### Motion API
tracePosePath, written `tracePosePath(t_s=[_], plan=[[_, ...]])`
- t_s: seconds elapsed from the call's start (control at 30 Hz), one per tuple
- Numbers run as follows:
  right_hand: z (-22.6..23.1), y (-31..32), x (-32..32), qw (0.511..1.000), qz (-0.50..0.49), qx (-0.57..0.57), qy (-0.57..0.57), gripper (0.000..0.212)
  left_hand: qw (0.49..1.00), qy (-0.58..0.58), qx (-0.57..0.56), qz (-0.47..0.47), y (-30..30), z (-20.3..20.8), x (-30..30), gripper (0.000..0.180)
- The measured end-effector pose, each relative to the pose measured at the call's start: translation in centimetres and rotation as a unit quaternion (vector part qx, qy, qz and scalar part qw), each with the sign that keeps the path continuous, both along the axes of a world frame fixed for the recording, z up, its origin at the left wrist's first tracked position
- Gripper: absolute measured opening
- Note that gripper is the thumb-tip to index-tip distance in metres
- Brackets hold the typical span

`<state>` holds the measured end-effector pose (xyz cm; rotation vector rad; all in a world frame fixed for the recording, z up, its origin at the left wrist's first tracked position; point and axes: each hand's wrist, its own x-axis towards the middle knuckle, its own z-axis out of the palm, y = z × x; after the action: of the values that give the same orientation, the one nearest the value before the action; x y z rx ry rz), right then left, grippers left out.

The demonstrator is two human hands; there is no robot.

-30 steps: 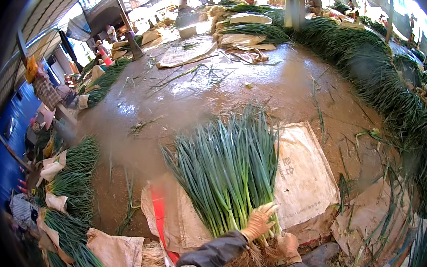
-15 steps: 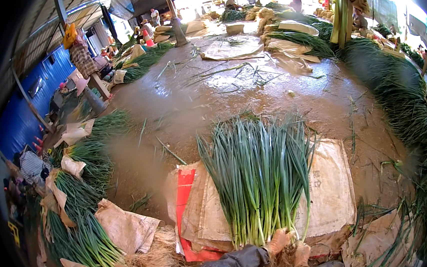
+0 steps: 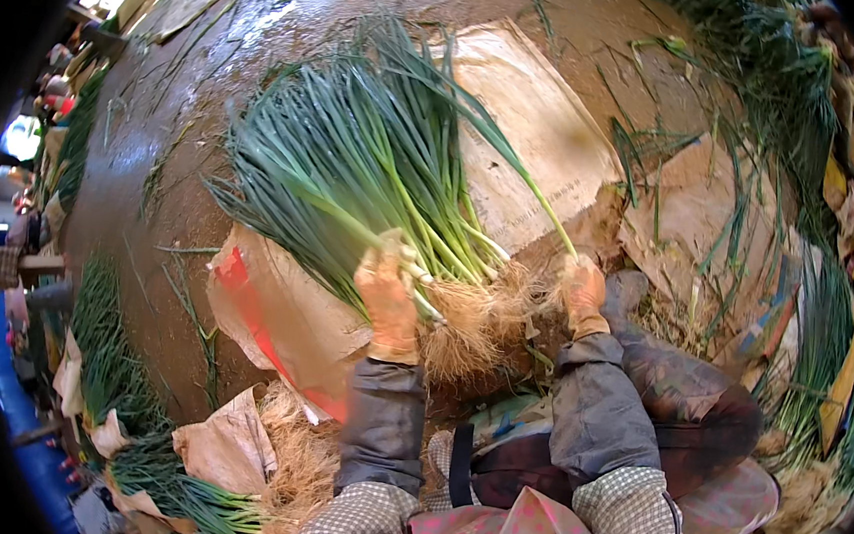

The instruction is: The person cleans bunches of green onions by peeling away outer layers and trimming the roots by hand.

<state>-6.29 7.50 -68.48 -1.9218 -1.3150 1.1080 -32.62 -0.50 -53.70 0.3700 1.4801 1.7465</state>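
A thick bundle of green onions [image 3: 355, 161] lies across flattened paper sacks [image 3: 528, 124], leaves pointing away from me and tangled roots [image 3: 462, 330] toward me. My left hand [image 3: 385, 294], in an orange-tan glove, is closed round white stem ends at the bundle's left side; exactly how many stems it grips is hidden. To the right, my gloved right hand [image 3: 583, 294] pinches the lower end of one single green onion [image 3: 524, 179], whose leaf slants back over the bundle. Loose roots hang beside the right hand's fingers.
More green onions lie in heaps at the lower left [image 3: 217, 512] and along the right side [image 3: 812, 348]. A torn brown sack [image 3: 692, 208] covers ground at right. A pile of cut roots [image 3: 297, 458] is near my left elbow. The floor [image 3: 166, 267] is wet and brown.
My view has turned downward and to the right. My hands, close together at the bundle's root end before, are now apart, the right one drawing a single green onion out to the right.
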Motion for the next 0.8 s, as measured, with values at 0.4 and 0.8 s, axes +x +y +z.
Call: tracePosePath(t_s=[0.4, 0.8], plan=[[2.9, -4.4, -8.6, 0.934, 0.301, 0.082, -0.176, 0.033, 0.771, 0.522, -0.224, -0.287, 2.5, -2.8, 0.2, 0.033], [7.9, -7.2, -5.5, 0.899, 0.428, -0.095, -0.006, 0.036, 0.516, 0.729, -0.011, -0.45, 6.1, -13.5, -1.1, 0.026]])
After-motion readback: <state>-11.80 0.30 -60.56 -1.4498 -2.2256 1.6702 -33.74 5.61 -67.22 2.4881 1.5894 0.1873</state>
